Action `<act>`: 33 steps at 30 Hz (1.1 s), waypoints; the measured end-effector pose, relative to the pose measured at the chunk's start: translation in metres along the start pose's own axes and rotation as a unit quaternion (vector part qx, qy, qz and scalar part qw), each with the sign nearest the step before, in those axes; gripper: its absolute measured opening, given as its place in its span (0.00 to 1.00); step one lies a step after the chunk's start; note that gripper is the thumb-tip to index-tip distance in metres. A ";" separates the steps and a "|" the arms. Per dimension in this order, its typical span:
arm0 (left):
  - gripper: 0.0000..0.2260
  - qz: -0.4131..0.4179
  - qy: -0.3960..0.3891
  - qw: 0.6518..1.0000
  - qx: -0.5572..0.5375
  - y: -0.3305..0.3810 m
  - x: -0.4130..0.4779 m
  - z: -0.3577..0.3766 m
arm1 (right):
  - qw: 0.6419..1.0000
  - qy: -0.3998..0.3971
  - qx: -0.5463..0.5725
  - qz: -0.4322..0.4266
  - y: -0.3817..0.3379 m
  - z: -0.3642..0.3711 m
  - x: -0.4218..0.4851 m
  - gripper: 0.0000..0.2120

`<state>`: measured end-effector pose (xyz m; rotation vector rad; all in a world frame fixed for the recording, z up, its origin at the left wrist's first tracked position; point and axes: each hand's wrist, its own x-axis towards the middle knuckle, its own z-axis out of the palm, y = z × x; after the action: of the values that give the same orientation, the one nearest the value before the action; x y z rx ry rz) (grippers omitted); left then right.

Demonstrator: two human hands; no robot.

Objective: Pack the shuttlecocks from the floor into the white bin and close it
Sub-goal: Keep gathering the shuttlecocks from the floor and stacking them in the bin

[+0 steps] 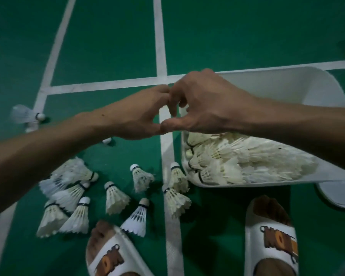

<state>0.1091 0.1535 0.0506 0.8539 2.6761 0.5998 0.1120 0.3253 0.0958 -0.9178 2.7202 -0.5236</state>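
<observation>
The white bin (277, 84) stands on the green floor at the right, and a heap of white shuttlecocks (247, 162) lies inside it. Several more shuttlecocks (116, 198) are scattered on the floor left of the bin, two of them (177, 176) against its near left corner. One shuttlecock (26, 114) lies apart at the far left, and another (107, 140) peeks out under my left forearm. My left hand (139, 116) and my right hand (203, 104) meet above the bin's left edge. Their thumbs and fingertips touch, the fingers are loosely bent, and I see nothing in either.
My feet in white sandals (271, 236) stand at the bottom, the left one (108, 253) touching the nearest shuttlecock. A white flat piece (339, 194), perhaps the bin's lid, lies at the bin's right near corner. White court lines (159, 46) cross the floor.
</observation>
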 end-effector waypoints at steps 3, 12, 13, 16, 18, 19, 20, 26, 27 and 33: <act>0.19 -0.083 0.061 0.994 -0.037 -0.025 -0.026 0.005 | 0.999 0.012 -0.028 -0.023 -0.017 0.011 0.012 0.19; 0.35 -0.204 -0.240 0.948 -0.053 -0.073 -0.098 0.090 | 0.992 -0.112 0.050 -0.014 -0.061 0.068 -0.008 0.23; 0.37 -0.196 -0.244 0.948 -0.054 -0.074 -0.103 0.099 | 0.989 -0.132 0.059 -0.007 -0.064 0.078 -0.013 0.23; 0.41 -0.183 -0.256 0.948 -0.038 -0.073 -0.114 0.114 | 0.980 -0.188 0.066 0.018 -0.061 0.112 -0.026 0.26; 0.46 -0.168 -0.257 0.951 -0.025 -0.072 -0.118 0.116 | 0.974 -0.210 0.063 0.047 -0.052 0.135 -0.030 0.28; 0.48 -0.157 -0.258 0.953 -0.020 -0.071 -0.120 0.117 | 0.973 -0.215 0.060 0.066 -0.046 0.145 -0.032 0.29; 0.50 -0.146 -0.263 0.954 -0.018 -0.070 -0.122 0.119 | 0.971 -0.217 0.056 0.087 -0.041 0.153 -0.033 0.31; 0.53 -0.098 -0.264 0.959 0.038 -0.057 -0.129 0.148 | 0.972 -0.195 0.059 0.116 -0.027 0.173 -0.040 0.35; 0.51 -0.098 -0.251 0.962 0.035 -0.057 -0.129 0.151 | 0.972 -0.198 0.055 0.114 -0.026 0.174 -0.042 0.36; 0.27 -0.100 -0.162 0.981 -0.042 -0.065 -0.127 0.149 | 0.967 -0.227 0.033 0.110 -0.021 0.182 -0.051 0.37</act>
<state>0.2322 0.0741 -0.0940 0.5929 2.3845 0.4763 0.2207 0.2935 -0.0570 -0.6151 2.3317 -0.3100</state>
